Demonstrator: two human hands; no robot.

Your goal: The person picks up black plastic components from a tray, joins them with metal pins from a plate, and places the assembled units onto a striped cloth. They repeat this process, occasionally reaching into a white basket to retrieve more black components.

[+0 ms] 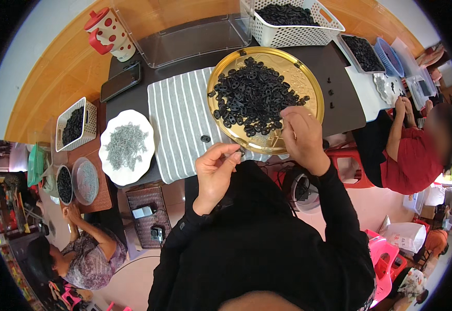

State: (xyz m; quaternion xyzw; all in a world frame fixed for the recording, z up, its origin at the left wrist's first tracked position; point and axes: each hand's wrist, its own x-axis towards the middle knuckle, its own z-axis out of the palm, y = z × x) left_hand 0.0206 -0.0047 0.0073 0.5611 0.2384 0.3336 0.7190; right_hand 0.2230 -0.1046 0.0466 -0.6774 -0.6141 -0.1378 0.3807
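Observation:
A round gold tray (315,90) carries a heap of small black oval plastic pieces with holes (254,93). My left hand (216,167) is at the tray's near edge, thumb and forefinger pinching a small dark piece. My right hand (304,136) reaches over the tray's right side; its fingertips are closed at the edge of the heap, and what they hold, if anything, is hidden. One black oval piece (205,139) lies alone on the grey striped cloth (176,103). To the left, a white scalloped plate (113,173) bears a pile of small silvery metal parts (126,146).
Behind the tray are a white basket of black pieces (288,35) and a clear plastic box (184,44). A phone (122,83) and a red-lidded tumbler (110,35) stand at the back left. One person (91,254) works at left, another (415,145) at right.

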